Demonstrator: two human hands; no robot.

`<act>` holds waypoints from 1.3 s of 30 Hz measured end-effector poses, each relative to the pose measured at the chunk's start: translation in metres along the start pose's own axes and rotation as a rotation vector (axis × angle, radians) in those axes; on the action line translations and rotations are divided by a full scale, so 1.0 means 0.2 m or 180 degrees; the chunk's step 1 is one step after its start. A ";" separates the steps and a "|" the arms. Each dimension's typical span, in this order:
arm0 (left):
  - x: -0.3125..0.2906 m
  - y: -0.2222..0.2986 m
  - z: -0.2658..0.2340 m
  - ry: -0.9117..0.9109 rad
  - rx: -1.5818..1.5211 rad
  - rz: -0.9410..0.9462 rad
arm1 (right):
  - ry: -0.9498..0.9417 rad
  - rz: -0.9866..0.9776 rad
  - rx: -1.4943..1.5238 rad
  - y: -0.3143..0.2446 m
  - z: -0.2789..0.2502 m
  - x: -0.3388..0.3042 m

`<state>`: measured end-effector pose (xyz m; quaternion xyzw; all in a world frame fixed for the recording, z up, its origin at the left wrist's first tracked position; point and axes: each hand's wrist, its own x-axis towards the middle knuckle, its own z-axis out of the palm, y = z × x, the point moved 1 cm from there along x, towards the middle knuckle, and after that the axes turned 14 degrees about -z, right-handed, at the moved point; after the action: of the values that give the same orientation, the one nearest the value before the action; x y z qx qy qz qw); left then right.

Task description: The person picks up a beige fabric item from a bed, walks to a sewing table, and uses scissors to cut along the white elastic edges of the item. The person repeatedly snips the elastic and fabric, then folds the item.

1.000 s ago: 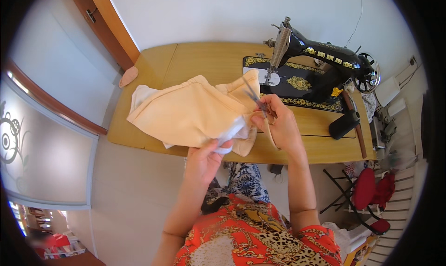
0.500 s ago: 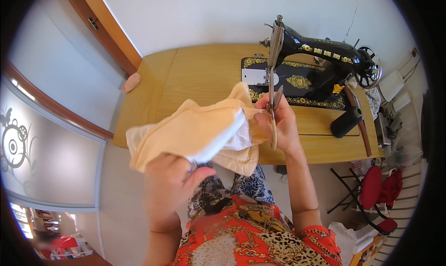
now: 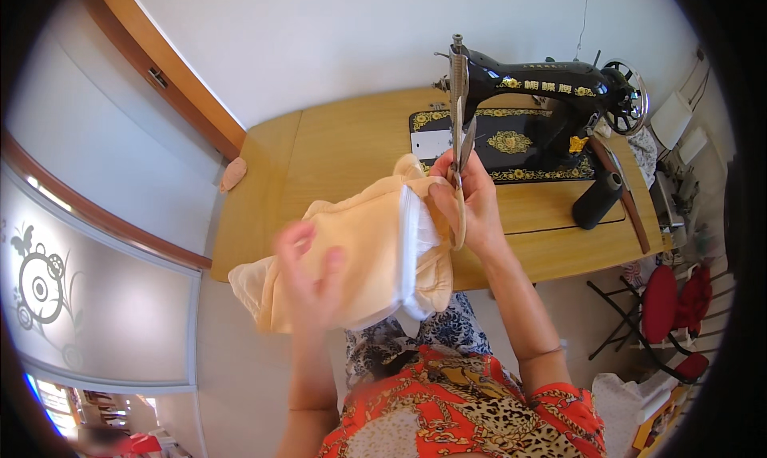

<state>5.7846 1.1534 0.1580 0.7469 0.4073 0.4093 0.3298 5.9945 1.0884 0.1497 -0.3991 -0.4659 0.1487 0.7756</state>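
A peach sewn cloth piece (image 3: pixel 359 242) with a white strip (image 3: pixel 407 250) along one edge hangs over the near side of the table. My right hand (image 3: pixel 478 210) pinches its right end between thumb and fingers. Scissors (image 3: pixel 459 150) hang on that same hand, blades pointing up and a handle loop below. Smeared by motion, my left hand (image 3: pixel 307 278) hovers over the left part of the cloth, open, with thumb and fingers apart and nothing visible in them.
A black sewing machine (image 3: pixel 551 82) with gold patterns stands on the wooden table (image 3: pixel 276 162). A black thread cone (image 3: pixel 597 202) and a brown wooden strip (image 3: pixel 631 206) lie to its right. A pinkish object (image 3: pixel 233 174) sits at the table's left edge. A red folding chair (image 3: pixel 659 302) stands lower right.
My left hand has let go of the cloth's near edge and moved up and away from me. The white strip now runs more upright. My right hand keeps its hold on cloth and scissors.
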 end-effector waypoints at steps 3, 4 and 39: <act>0.05 -0.18 0.22 -0.1105 0.0155 -0.0067 | -0.0107 -0.0010 0.0007 0.00 0.03 0.02; 0.06 -0.18 0.26 -0.1000 0.0505 0.0053 | -0.0166 0.0039 -0.0003 0.01 0.03 0.02; 0.16 -0.16 0.20 -0.1737 -0.2928 -0.2364 | -0.1434 -0.2395 -0.1911 0.24 0.63 0.45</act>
<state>5.8206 1.1894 0.1253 0.4161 0.3231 0.1963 0.8270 5.9426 1.2338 0.1996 -0.3670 -0.7539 -0.1978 0.5078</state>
